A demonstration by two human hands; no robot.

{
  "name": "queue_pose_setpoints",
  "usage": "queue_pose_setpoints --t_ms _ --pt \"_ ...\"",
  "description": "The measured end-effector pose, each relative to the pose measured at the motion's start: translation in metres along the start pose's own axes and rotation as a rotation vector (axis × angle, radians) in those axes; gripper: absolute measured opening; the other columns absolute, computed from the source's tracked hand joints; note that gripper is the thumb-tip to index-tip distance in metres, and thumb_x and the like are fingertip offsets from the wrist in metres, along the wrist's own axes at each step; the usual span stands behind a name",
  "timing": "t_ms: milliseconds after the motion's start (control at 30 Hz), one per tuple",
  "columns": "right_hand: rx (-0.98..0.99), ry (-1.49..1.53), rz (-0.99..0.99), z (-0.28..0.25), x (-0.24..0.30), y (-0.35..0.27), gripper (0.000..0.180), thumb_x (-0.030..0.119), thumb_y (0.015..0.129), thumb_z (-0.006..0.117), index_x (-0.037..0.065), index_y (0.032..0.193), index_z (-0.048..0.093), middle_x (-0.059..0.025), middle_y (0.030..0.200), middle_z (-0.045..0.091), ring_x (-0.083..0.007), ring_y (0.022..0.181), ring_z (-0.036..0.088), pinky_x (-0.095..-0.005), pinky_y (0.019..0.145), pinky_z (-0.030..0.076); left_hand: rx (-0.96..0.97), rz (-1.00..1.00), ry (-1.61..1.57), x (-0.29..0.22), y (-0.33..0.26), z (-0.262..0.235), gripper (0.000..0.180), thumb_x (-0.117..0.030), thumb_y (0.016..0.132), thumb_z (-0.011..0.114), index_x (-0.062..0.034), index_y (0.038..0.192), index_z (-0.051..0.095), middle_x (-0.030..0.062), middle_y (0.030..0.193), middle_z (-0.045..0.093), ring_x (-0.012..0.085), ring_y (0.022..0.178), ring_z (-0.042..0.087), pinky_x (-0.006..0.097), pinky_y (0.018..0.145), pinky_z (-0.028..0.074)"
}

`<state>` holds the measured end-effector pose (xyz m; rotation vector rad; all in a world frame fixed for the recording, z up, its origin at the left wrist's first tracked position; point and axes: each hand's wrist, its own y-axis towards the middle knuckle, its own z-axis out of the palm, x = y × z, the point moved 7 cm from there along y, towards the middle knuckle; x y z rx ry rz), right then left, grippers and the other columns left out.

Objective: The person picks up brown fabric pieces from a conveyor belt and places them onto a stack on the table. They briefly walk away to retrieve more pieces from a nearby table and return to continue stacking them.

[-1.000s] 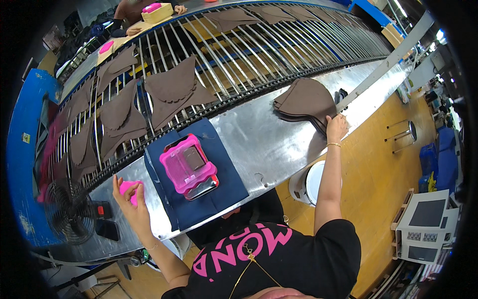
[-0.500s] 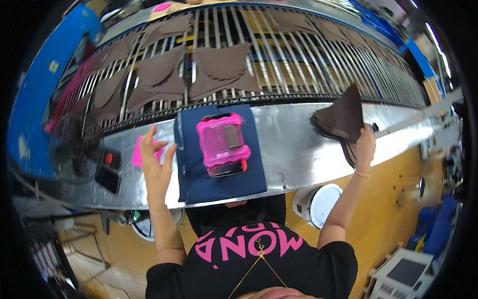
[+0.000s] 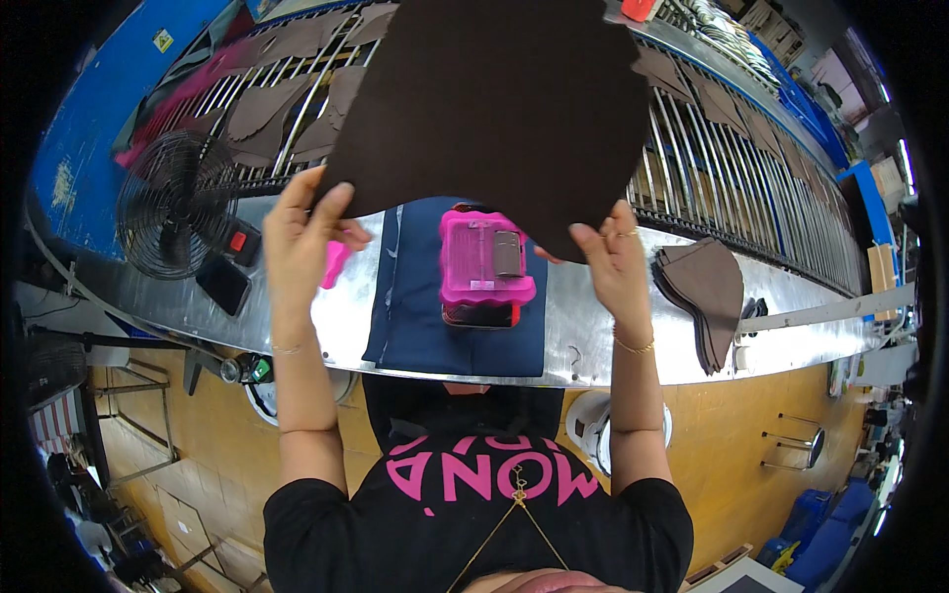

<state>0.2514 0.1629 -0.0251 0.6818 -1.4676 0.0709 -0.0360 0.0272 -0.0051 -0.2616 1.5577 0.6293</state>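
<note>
The big brown piece is now lifted up mid-frame; left hand and right hand pinch its bottom edge, off the stack.

The person wears a black short-sleeved shirt with pink lettering, a thin gold necklace and bracelets.

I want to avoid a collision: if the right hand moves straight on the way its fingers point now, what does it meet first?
The right hand points up and away, its fingers pinching the brown cut piece. Beyond that, probably the conveyor rods carrying more brown pieces; depth is unclear.
</note>
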Motion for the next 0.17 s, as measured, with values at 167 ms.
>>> queue_pose_setpoints --t_ms 167 --pt "0.330 -0.351 -0.061 0.040 -0.044 0.004 0.027 0.011 0.089 0.063 0.006 0.114 0.052 -0.0121 0.101 0.067 -0.0233 0.084 0.065 -0.0283 0.072 0.049 -0.104 0.111 0.307 -0.015 -0.012 -0.060 0.022 -0.014 0.092 0.060 0.0017 0.108 0.058 0.0093 0.084 0.065 0.0155 0.059 0.065 0.021 0.050 0.049"
